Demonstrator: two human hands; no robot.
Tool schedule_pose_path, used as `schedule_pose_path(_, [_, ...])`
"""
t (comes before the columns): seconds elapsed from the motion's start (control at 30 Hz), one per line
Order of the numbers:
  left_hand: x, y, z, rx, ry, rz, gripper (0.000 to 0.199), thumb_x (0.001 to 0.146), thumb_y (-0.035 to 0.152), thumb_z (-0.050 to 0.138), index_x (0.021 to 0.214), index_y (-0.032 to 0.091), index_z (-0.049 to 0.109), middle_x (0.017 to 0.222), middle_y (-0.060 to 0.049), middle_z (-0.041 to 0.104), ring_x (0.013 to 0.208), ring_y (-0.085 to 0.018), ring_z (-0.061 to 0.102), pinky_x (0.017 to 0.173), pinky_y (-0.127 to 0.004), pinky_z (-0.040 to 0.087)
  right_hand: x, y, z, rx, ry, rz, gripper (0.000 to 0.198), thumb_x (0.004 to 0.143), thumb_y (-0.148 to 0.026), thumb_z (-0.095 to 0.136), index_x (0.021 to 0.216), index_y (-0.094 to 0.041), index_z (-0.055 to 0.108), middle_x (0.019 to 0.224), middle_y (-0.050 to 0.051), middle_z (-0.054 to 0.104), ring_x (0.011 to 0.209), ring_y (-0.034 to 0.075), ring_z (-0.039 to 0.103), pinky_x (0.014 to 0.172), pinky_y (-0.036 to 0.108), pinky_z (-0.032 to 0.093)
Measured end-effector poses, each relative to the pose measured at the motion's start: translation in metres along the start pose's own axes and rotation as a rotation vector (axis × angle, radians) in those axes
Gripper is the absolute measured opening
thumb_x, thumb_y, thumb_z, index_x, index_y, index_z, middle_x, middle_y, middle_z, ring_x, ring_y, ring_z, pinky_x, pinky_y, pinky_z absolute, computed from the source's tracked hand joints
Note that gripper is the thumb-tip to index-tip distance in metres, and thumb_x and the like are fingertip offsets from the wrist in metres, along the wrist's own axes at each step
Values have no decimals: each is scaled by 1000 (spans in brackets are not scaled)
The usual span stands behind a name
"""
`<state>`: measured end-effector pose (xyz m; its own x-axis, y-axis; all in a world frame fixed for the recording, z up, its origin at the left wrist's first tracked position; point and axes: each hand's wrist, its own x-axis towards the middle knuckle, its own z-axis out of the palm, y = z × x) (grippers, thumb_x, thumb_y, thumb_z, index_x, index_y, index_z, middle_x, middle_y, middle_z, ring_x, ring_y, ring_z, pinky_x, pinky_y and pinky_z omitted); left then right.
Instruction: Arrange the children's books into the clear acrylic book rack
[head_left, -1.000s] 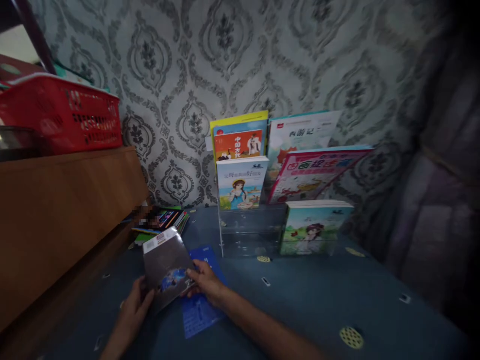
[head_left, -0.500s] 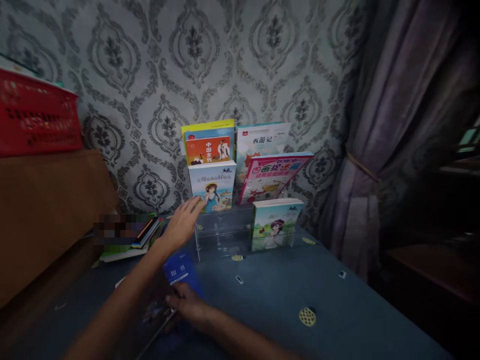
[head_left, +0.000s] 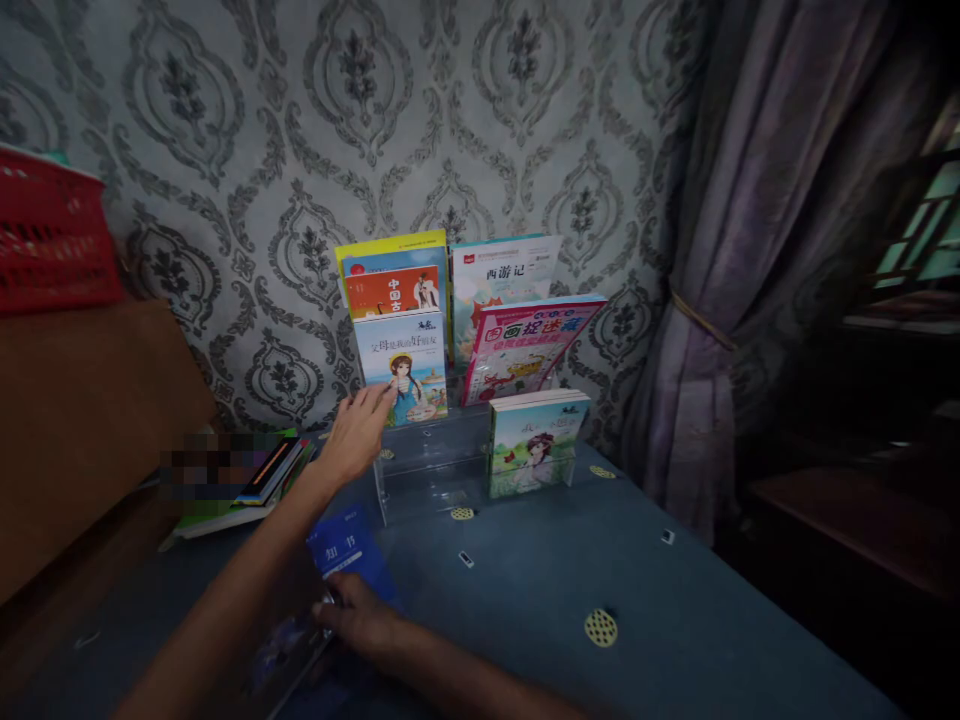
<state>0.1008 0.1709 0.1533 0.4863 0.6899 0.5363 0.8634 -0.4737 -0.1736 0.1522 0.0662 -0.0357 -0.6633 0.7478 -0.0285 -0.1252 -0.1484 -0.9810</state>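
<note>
My left hand reaches to the clear acrylic book stand. Its outstretched fingers rest at the lower left of a pale-blue book with a girl in a yellow hat on the cover. Lower down, my right hand grips the edge of a dark-covered book, partly hidden behind my left forearm. Just behind it a blue book lies on the table. On the stand's front right tier leans a green book, with a pink book and a white book higher up.
A brown cardboard box with a red basket on top stands at the left. Several books lie stacked beside it. The blue-grey table runs to a gathered curtain on the right, against a patterned wall.
The view has turned a little to the right, so everything sits further left. My left hand stays at the pale-blue book, and my right hand keeps hold of the dark-covered book.
</note>
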Motion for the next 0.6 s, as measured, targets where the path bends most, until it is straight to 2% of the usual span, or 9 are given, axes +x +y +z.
schedule_pose_path(0.07, [-13, 1, 4, -83, 9, -31, 56, 87, 4, 38, 142, 16, 46, 148, -16, 47, 136, -29, 42, 107, -50, 38, -1, -6, 0, 105, -42, 26, 50, 76, -57, 69, 108, -20, 63, 93, 5, 71, 79, 23, 70, 70, 39, 56])
schedule_pose_path(0.13, [-41, 4, 13, -222, 28, -79, 51, 92, 10, 38, 141, 16, 47, 149, -15, 47, 138, -27, 41, 113, -49, 34, -3, -12, 1, 142, -61, 26, 51, 74, -57, 71, 107, -19, 61, 85, 3, 69, 73, 21, 69, 67, 37, 56])
schedule_pose_path(0.23, [-106, 13, 28, -516, 25, -188, 48, 96, 23, 42, 143, 20, 47, 152, -12, 46, 143, -23, 38, 119, -43, 29, -4, -16, 3, 151, -61, 17, 49, 73, -54, 72, 106, -19, 61, 84, 3, 69, 71, 20, 68, 66, 35, 55])
schedule_pose_path(0.33, [-175, 15, 39, -723, -111, -347, 48, 97, 35, 45, 144, 24, 48, 154, -9, 44, 145, -22, 36, 120, -42, 28, -3, -17, 6, 127, -28, 31, 43, 76, -51, 71, 104, -20, 61, 85, 3, 70, 66, 18, 67, 63, 33, 54])
schedule_pose_path(0.43, [-220, -4, 40, -693, -174, -455, 49, 98, 39, 45, 145, 25, 47, 155, -9, 43, 146, -21, 34, 122, -44, 22, -2, -15, 6, 123, -65, 50, 43, 76, -50, 70, 103, -18, 60, 80, 1, 69, 63, 16, 66, 61, 32, 54])
schedule_pose_path(0.53, [-242, -37, 37, -578, -189, -516, 51, 96, 40, 48, 144, 24, 47, 155, -11, 43, 147, -22, 34, 123, -46, 16, -2, -14, 5, 141, -76, 46, 50, 74, -52, 73, 106, -16, 59, 78, 2, 70, 62, 15, 66, 61, 30, 54])
schedule_pose_path(0.6, [-254, -57, 34, -502, -213, -607, 51, 96, 40, 47, 143, 22, 47, 155, -13, 42, 147, -24, 33, 123, -49, 16, -2, -13, 5, 149, -70, 35, 53, 73, -54, 74, 108, -16, 59, 81, 2, 70, 63, 15, 67, 60, 30, 54])
